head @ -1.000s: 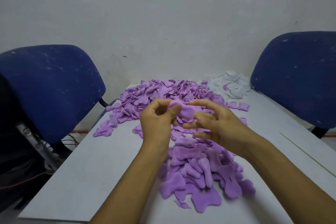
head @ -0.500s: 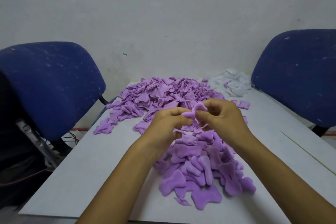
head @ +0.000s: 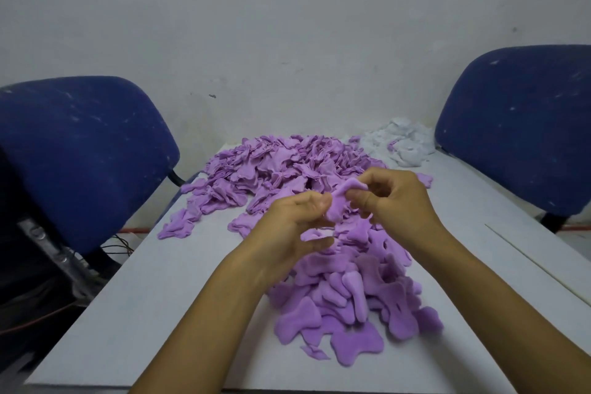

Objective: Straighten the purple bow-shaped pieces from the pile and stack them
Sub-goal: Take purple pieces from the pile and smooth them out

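Observation:
A big pile of crumpled purple bow-shaped pieces (head: 287, 166) covers the far middle of the white table (head: 153, 291). Nearer to me lies a looser heap of flattened purple pieces (head: 358, 304). Between my hands, above that near heap, is one purple bow piece (head: 340, 201), bent over at its top. My left hand (head: 294, 224) pinches its lower end with thumb and fingers. My right hand (head: 396, 198) pinches its upper end. Both hands are held above the table.
A small heap of white pieces (head: 399, 144) lies at the far right of the table. Blue chairs stand on both sides: one at the left (head: 80, 153), one at the right (head: 518, 125). Cables and dark gear sit on the floor at left (head: 48, 265). A wall is close behind.
Both hands have dropped a little toward me with the purple piece. The piece, first spread wide between the fingers, is now stretched lengthwise, with the right hand at its upper end.

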The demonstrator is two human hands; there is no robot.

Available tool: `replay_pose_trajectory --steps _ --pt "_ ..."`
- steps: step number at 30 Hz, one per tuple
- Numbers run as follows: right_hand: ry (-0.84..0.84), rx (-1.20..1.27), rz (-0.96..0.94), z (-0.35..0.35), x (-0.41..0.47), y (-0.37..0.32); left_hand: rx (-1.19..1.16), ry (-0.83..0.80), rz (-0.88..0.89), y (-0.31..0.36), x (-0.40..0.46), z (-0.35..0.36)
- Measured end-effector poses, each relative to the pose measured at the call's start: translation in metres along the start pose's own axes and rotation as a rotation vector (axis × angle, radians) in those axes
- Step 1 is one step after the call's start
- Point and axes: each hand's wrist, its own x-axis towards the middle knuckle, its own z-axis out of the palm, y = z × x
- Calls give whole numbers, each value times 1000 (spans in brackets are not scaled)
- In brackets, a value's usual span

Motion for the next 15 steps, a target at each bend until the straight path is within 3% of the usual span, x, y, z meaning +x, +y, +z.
replay_pose_trajectory --steps 4,11,15 --pt "29 21 -22 1 -2 -4 26 61 107 -4 1 5" --pt "38 101 54 8 -3 -6 85 -106 19 1 -3 10" --pt "-105 290 119 4 -3 -8 152 60 124 -3 -5 1"
